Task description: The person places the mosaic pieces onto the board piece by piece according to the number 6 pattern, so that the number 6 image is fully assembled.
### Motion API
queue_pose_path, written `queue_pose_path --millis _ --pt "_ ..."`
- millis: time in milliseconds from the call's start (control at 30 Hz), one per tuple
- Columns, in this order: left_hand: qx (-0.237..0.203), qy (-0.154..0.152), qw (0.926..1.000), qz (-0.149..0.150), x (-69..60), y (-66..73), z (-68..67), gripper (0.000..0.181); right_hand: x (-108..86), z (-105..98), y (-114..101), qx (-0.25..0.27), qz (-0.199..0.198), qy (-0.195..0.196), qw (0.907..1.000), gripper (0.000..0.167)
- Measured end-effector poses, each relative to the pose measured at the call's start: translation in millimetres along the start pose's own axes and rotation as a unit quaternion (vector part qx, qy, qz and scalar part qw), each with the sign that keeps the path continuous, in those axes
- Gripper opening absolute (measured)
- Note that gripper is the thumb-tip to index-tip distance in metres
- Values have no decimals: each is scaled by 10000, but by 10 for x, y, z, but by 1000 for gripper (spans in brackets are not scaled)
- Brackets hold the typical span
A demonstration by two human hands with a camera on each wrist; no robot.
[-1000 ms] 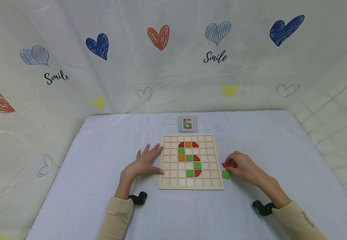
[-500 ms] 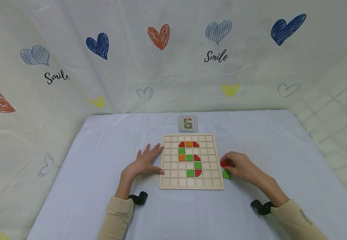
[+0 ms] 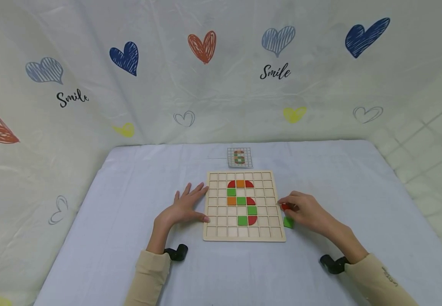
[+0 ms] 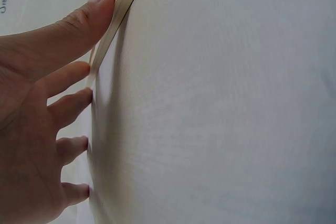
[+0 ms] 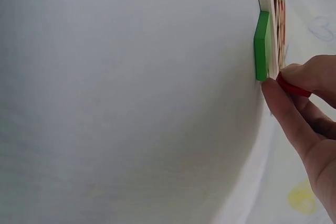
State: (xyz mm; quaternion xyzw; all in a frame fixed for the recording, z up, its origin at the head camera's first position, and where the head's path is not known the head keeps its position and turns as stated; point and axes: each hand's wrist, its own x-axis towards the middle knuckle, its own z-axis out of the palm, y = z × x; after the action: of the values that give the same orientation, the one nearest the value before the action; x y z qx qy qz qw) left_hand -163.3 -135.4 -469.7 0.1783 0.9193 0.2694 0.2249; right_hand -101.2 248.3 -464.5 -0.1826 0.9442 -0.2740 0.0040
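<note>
A wooden grid board (image 3: 221,233) lies mid-table, with red rounded tiles and green and orange square tiles in its cells. My left hand (image 3: 182,209) rests at the board's left edge, fingers spread and thumb on the rim; the left wrist view shows the thumb (image 4: 79,24) against the wooden edge. Beside the right edge, my right hand (image 3: 306,208) pinches a red tile (image 3: 284,207), partly covered by the fingers. A green square tile (image 3: 288,222) lies just below it on the cloth. In the right wrist view the red tile (image 5: 294,87) sits between thumb and finger, near the green tile (image 5: 261,51).
Behind the board lies a small pattern card (image 3: 239,157) printed with a grid and coloured shapes. A white cloth (image 3: 159,170) covers the table. A hanging sheet (image 3: 228,93) with hearts and lettering stands at the back.
My right hand has shifted slightly left with the red tile, bringing its fingertips to the board's right edge. The left hand and the green tile have stayed in place.
</note>
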Motion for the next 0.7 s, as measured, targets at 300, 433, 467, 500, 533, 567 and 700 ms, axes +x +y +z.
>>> queue_pose_path --millis 300,433,467,500,533,567,700 --pt "-18 11 10000 -3 -4 0 4 104 47 -18 -49 279 -303 62 9991 29" --pt "-15 16 10000 -15 -2 -3 5 104 79 -21 -93 409 -334 70 9986 29" --pt "-17 16 10000 -14 -1 -3 5 104 89 -22 -108 446 -329 51 9984 29" --pt "-16 19 10000 -9 -2 -4 6 104 99 -20 -119 464 -325 38 9984 28" --pt "-11 22 10000 0 -3 -5 5 104 110 -17 -129 482 -328 25 9983 28" --pt "-12 23 10000 10 -4 -7 6 104 120 -14 -139 518 -333 4 9981 28" --pt "-9 16 10000 47 -11 -4 -1 104 167 4 -180 659 -391 -91 9970 27"
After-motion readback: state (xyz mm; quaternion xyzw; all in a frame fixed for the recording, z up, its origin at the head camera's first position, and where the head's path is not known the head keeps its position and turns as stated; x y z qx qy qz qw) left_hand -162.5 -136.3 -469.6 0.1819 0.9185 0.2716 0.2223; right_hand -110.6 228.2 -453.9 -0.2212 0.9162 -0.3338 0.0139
